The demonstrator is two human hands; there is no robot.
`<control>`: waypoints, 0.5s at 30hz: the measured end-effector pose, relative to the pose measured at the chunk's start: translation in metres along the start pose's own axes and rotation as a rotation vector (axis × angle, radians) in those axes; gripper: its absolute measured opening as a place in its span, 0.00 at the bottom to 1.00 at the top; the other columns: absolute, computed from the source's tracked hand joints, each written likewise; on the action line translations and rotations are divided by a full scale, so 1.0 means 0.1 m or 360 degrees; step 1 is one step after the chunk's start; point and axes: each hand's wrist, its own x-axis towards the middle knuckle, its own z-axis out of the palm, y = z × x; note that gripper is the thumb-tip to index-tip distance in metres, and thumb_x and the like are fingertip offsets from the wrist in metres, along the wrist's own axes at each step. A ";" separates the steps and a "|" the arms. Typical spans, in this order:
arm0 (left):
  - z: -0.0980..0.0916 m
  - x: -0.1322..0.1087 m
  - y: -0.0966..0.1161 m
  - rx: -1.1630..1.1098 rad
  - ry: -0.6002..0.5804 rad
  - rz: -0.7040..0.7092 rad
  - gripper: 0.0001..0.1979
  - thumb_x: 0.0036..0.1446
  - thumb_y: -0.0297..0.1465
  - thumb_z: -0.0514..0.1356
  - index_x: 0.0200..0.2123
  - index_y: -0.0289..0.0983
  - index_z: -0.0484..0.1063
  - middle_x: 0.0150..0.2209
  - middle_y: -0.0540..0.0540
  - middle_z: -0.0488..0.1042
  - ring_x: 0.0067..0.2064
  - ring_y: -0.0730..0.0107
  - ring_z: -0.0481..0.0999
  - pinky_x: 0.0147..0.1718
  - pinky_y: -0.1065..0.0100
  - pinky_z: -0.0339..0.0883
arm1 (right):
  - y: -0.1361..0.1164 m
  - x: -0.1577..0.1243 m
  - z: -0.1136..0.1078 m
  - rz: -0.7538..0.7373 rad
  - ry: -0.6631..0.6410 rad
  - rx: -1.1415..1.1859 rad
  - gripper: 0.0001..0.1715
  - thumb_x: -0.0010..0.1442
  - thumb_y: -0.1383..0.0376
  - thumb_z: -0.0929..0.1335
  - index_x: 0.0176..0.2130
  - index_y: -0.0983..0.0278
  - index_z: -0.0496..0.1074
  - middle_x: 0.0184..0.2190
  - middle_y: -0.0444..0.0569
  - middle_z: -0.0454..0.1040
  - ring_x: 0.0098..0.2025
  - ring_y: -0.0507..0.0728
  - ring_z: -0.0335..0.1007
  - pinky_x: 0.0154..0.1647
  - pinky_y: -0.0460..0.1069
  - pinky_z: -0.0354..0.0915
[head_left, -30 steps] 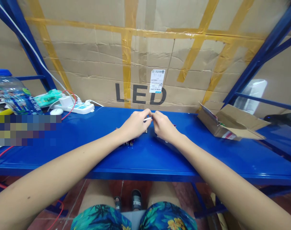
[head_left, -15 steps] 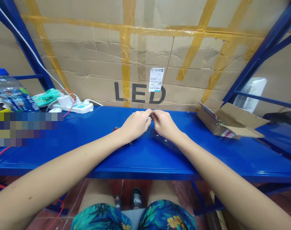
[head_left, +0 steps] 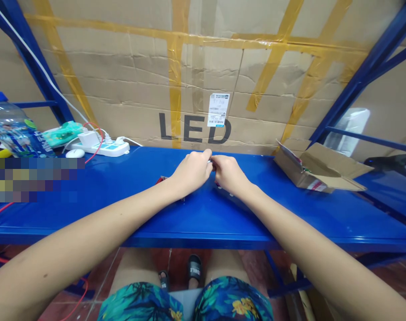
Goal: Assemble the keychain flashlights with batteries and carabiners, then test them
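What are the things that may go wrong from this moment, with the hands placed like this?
1. The left hand pinches a small pale item, mostly hidden by fingers; it might slip onto the blue table.
2. A red piece shows partly from behind the left forearm; a shift of that arm may nudge it.
3. Small white round spots show beside the right wrist; if loose pieces, they could be brushed aside.

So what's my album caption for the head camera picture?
Left hand, holding something small and mostly hidden, close beside right hand above a blue table; open cardboard box to the right.
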 end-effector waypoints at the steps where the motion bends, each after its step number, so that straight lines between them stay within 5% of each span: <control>1: 0.00 0.01 -0.01 -0.0035 0.0000 0.0004 0.06 0.61 0.27 0.56 0.39 0.35 0.72 0.32 0.41 0.77 0.37 0.56 0.77 0.37 0.61 0.67 | 0.01 0.00 0.01 0.0000 -0.0006 -0.0013 0.13 0.50 0.79 0.59 0.26 0.63 0.65 0.26 0.52 0.73 0.29 0.57 0.67 0.31 0.49 0.56; 8: 0.00 0.01 -0.11 -0.0162 0.0059 0.0067 0.05 0.59 0.25 0.56 0.36 0.36 0.72 0.30 0.45 0.77 0.32 0.64 0.74 0.30 0.66 0.60 | 0.03 -0.03 0.01 0.0149 0.0078 0.0390 0.08 0.61 0.73 0.59 0.37 0.62 0.63 0.27 0.48 0.74 0.23 0.54 0.68 0.27 0.48 0.60; 15: 0.02 0.01 -0.15 -0.0265 0.0163 0.0076 0.04 0.59 0.28 0.57 0.34 0.37 0.72 0.26 0.49 0.74 0.28 0.68 0.71 0.29 0.68 0.57 | 0.07 -0.06 -0.03 0.0201 0.0145 0.0649 0.04 0.63 0.68 0.62 0.35 0.61 0.65 0.26 0.42 0.72 0.17 0.49 0.67 0.22 0.46 0.63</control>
